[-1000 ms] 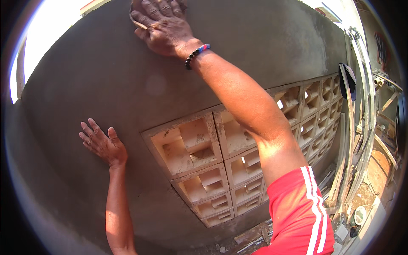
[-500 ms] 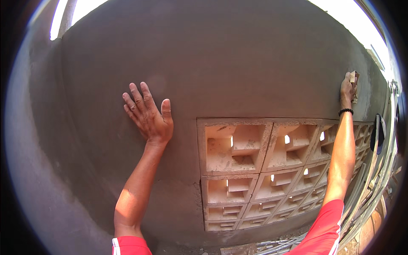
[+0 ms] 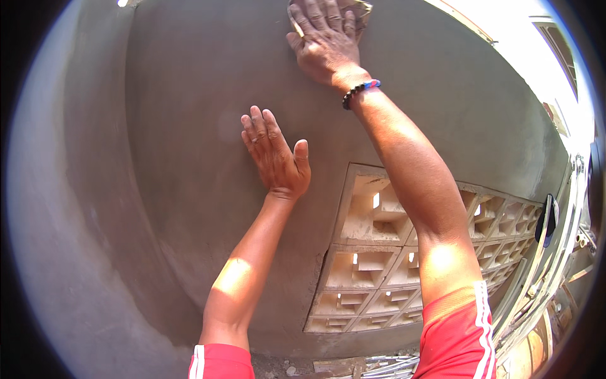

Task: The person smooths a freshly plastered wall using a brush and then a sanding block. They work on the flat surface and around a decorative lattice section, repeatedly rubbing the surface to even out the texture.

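Observation:
A wall of smooth grey plaster spreads in front of me. My left hand rests flat against it, fingers stretched out and thumb apart, holding nothing. Higher up and to the right, my right hand presses a flat brown piece like folded paper or card to the wall near the top of the view. Its fingers lie over the piece, whose edges show beside the fingertips; the rest is hidden under the palm. A dark beaded bracelet circles the right wrist.
Pale openwork ventilation blocks are set in the wall at lower right, partly behind my right arm. A dark cap hangs by long thin poles at far right. Rubble and metal strips lie along the wall's foot.
My right hand has swept the brown piece from the far right up and left across the wall. My view has shifted; my left hand stays flat on the plaster.

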